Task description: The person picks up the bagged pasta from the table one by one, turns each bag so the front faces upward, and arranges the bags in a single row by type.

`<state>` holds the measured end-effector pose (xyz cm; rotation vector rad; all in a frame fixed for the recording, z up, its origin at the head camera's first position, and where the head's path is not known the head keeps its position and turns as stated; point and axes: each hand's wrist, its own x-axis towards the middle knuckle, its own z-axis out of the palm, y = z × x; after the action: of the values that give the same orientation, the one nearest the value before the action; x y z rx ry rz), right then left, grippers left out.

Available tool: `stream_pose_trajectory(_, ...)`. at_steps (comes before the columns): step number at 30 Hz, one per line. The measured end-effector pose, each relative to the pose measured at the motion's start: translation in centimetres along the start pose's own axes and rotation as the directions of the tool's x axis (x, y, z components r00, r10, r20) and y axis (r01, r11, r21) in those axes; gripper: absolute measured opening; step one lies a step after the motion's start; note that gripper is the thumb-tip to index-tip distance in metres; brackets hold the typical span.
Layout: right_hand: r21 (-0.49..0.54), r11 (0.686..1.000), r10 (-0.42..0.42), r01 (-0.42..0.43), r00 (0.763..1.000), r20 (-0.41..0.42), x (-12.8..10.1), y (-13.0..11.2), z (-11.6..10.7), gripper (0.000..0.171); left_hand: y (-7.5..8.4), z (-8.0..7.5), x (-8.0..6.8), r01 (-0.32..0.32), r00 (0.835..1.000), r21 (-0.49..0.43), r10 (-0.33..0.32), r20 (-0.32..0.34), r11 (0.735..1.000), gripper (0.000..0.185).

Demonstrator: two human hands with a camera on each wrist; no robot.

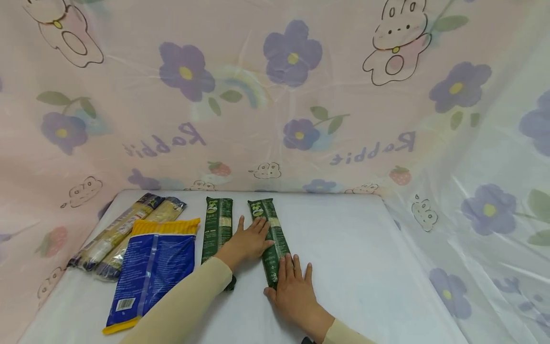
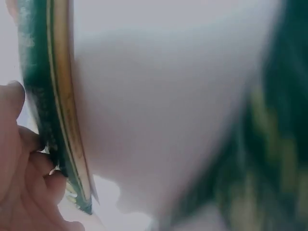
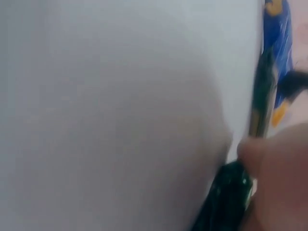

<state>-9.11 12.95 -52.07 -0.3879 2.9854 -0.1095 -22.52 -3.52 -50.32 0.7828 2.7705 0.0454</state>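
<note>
Two long dark green packets lie side by side on the white table (image 1: pixel 352 267). My left hand (image 1: pixel 251 239) lies flat between them, its straight fingers touching the middle of the right green packet (image 1: pixel 269 224). My right hand (image 1: pixel 294 282) lies flat at that packet's near end, fingers over its edge. The left green packet (image 1: pixel 217 227) lies just left of my left hand. In the left wrist view my fingers (image 2: pixel 24 159) press against a green packet's edge (image 2: pixel 53 96). The right wrist view shows a fingertip (image 3: pixel 274 159) on the packet's dark end (image 3: pixel 231 202).
A blue bag with yellow ends (image 1: pixel 150 270) lies to the left, with two clear packs of pasta (image 1: pixel 124 231) beyond it. A pink flowered sheet (image 1: pixel 275 95) hangs behind the table and along its right side. The table's right half is bare white surface.
</note>
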Motion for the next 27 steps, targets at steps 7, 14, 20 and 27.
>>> stream_pose_trajectory(7, -0.009, 1.0, 0.02, -0.02, 0.999, -0.026, -2.1, -1.3, 0.2, 0.09, 1.0, 0.8, -0.5, -0.103, 0.995, 0.064, 0.103, -0.011, 0.993, 0.075)
stream_pose_trajectory(14, -0.11, 0.993, -0.073, 0.041, 0.949, -0.306, -2.7, 0.3, 0.6, 0.047, 0.9, 0.0, -0.3, -0.126, 0.988, 0.152, 0.137, -0.07, 0.98, 0.064)
stream_pose_trajectory(20, -0.172, 0.985, -0.084, 0.006, 0.891, -0.445, -2.9, 2.2, 0.7, 0.036, 0.3, -2.0, 3.3, -0.093, 0.961, 0.241, 0.15, -0.231, 0.966, 0.032)
stream_pose_trajectory(27, -0.217, 0.976, -0.107, 0.01, 0.891, -0.441, -3.6, 2.4, 1.5, 0.05, 0.1, -3.1, 7.5, -0.071, 0.949, 0.251, 0.143, -0.28, 0.965, 0.031)
